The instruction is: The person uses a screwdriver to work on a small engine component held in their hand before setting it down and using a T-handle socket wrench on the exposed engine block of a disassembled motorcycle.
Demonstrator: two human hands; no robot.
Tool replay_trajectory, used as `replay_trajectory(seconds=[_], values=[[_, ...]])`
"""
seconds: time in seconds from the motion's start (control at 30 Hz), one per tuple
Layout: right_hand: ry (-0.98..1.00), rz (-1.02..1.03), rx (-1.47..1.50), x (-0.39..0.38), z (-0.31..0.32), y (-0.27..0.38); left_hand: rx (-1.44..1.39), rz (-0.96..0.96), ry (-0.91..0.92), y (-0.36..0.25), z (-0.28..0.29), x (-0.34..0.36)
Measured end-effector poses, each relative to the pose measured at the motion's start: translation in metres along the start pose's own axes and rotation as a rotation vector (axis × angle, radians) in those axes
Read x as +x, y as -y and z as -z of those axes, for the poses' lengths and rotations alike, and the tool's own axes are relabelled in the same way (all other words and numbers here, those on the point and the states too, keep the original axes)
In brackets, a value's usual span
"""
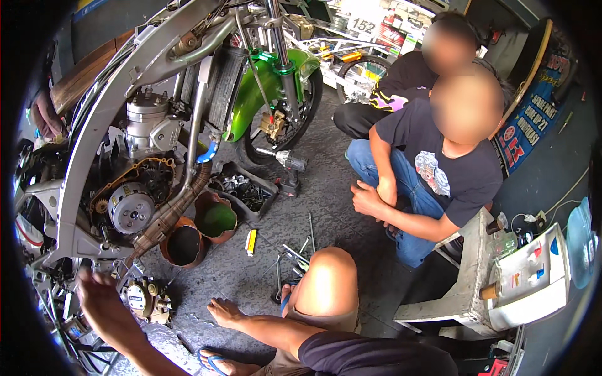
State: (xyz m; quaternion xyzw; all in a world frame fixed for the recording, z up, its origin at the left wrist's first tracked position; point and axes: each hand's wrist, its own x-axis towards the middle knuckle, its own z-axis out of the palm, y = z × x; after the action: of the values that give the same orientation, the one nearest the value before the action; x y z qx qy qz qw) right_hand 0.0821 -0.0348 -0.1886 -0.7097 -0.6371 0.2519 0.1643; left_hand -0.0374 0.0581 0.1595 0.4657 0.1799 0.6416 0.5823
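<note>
Left hand [103, 305] at the engine cover [144, 299] edge — fingers spread, empty — bare floor [244, 276] alongside.

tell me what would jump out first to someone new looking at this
The stripped silver-framed motorcycle fills the upper left, its round metal clutch assembly laid open and a bright green front fender beside the front wheel. Below it, the person's left hand reaches toward the engine's lower left, next to a detached grey engine cover on the floor. Two rusty round tubs stand under the exhaust pipe.
</note>
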Motion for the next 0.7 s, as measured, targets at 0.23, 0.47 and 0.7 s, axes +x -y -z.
replay_trajectory(seconds=[0.23, 0.47, 0.7], values=[[-0.049, -0.103, 0.193, 0.0, -0.011, -0.013, 0.994, -0.289, 0.552, -0.004, -0.054, 0.019], [-0.007, -0.168, 0.262, 0.018, -0.012, 0.002, 1.296, 0.233, 0.696, 0.038, 0.127, -0.117], [-0.355, -0.408, 0.288, 0.022, 0.002, -0.044, 1.329, 0.286, 0.595, 0.073, 0.164, -0.21]])
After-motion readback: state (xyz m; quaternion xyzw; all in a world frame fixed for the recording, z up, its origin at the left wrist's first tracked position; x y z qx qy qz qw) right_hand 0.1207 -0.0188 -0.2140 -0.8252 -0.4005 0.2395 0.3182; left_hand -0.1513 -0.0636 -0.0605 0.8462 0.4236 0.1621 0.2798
